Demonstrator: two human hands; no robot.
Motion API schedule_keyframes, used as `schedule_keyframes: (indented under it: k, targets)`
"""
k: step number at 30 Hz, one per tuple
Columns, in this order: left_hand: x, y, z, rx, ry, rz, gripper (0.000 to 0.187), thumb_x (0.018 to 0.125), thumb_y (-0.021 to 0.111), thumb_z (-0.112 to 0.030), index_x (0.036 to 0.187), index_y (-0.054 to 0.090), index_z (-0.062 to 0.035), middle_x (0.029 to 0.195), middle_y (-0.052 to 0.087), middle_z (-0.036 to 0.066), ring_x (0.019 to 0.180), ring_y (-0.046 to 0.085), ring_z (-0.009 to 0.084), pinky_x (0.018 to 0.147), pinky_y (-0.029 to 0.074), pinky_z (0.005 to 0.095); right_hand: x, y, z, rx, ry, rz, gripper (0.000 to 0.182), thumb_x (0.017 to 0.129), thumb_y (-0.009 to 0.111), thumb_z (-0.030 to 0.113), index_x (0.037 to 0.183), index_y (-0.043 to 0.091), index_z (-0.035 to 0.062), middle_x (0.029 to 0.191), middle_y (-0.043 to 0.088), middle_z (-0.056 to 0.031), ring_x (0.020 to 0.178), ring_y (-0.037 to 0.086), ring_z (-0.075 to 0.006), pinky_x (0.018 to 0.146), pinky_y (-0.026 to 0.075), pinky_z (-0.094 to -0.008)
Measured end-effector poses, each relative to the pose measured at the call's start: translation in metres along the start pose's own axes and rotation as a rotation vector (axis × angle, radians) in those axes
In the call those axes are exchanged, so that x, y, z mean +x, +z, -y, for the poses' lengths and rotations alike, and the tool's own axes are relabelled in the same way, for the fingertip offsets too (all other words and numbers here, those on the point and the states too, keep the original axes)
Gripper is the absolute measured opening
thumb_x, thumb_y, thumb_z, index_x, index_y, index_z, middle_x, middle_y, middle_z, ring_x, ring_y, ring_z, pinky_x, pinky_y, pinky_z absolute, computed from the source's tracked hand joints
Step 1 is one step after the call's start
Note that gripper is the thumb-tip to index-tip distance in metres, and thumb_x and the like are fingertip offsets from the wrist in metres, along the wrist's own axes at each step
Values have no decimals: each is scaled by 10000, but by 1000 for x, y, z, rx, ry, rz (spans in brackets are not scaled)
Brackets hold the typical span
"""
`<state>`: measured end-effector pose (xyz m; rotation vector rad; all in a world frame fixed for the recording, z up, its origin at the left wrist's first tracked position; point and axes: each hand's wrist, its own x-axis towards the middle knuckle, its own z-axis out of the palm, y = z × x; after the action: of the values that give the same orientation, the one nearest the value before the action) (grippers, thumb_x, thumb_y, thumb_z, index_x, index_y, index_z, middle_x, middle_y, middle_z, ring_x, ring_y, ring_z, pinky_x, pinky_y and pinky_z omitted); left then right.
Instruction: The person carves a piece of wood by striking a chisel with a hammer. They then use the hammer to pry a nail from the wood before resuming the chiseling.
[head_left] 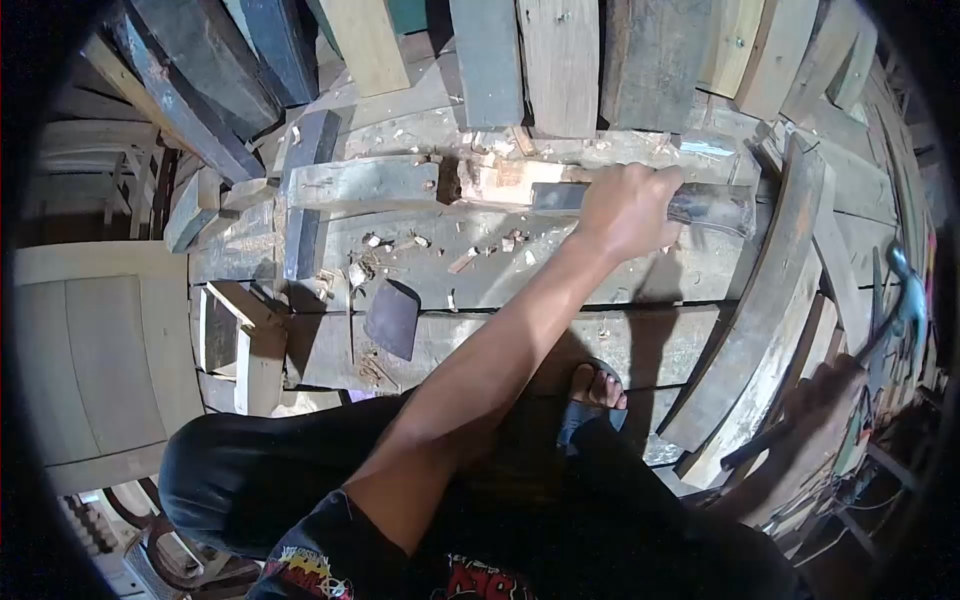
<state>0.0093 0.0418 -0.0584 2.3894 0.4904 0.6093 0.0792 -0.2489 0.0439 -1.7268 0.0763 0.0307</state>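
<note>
My left hand [630,208] is closed over a piece of timber [725,205] lying crosswise on the plank floor. Its left end has a pale, freshly cut face [495,183]; the rest is dark and weathered. Whether the fist also holds a tool is hidden. A dark gap separates that end from another wooden block [365,185], which rests across a grey batten [303,235]. Off to the right, my right hand [825,395] grips a claw hammer [908,285] by its handle, the bluish metal head pointing up and away from the timber.
Wood chips [462,262] and a dark flat piece [393,318] lie on the planks. Several boards [560,70] line the far side. Long curved timbers [750,320] stand at the right, near my foot [598,388]. A small wooden frame [260,365] is at the left.
</note>
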Motion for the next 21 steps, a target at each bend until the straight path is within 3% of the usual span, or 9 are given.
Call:
schedule_keyframes:
  k: [5,7,9,11,13,15,17,19,21]
  targets:
    - [-2,4,3,40,12,-7,262,667,758,-187,899,709,-76,735,704,194,698,707,398,675,577,500,1,25,-34,237,35,-113,426,1062,520,537,1001,534,115,648,366,58,486,327,-40,395,245,-229]
    - [-2,7,3,57,-7,23,263,669,756,-185,905,711,-78,750,711,188,715,711,402,688,579,504,-7,22,-93,86,64,282,388,1094,471,494,983,527,127,651,387,55,467,339,-43,394,251,-221]
    - [-1,6,4,96,-45,110,252,687,753,-189,909,713,-77,758,714,193,719,713,402,696,583,504,-17,33,-78,-141,117,534,378,1110,442,470,959,530,135,660,418,57,464,357,-37,394,255,-209]
    - [-1,8,11,115,-14,76,242,695,748,-187,909,715,-78,754,714,193,718,716,398,694,586,504,-6,16,-66,-110,258,499,435,1075,483,547,975,571,134,668,427,67,482,351,-28,416,248,-211]
    - [0,1,5,80,-59,101,258,690,752,-180,921,726,-70,755,717,202,730,724,398,710,590,503,1,8,-51,-128,180,300,477,1049,500,598,1001,594,133,670,431,76,472,326,-30,420,245,-213]
    - [1,0,4,68,-77,125,320,678,792,-195,964,748,-59,772,723,223,756,736,405,742,595,498,12,-1,-34,-82,145,-32,503,1032,521,617,1046,616,123,677,416,83,481,316,-29,428,248,-213]
    - [-2,2,5,57,-62,102,278,685,775,-171,939,741,-64,793,729,219,765,735,408,747,593,505,18,-12,-16,51,23,-43,528,1010,552,632,1109,617,118,655,358,78,492,314,-30,421,234,-215]
    - [-1,0,4,81,-60,148,282,687,770,-161,951,741,-68,809,733,218,772,735,410,750,591,510,7,5,-9,71,-48,-164,527,1009,539,646,1070,582,124,625,342,70,468,308,-31,395,218,-219]
    - [-2,1,5,94,-62,145,274,682,761,-146,940,728,-61,795,726,216,769,729,410,735,585,513,6,10,-43,169,-46,-127,542,1008,533,653,1065,556,115,610,338,58,445,301,-40,378,215,-227]
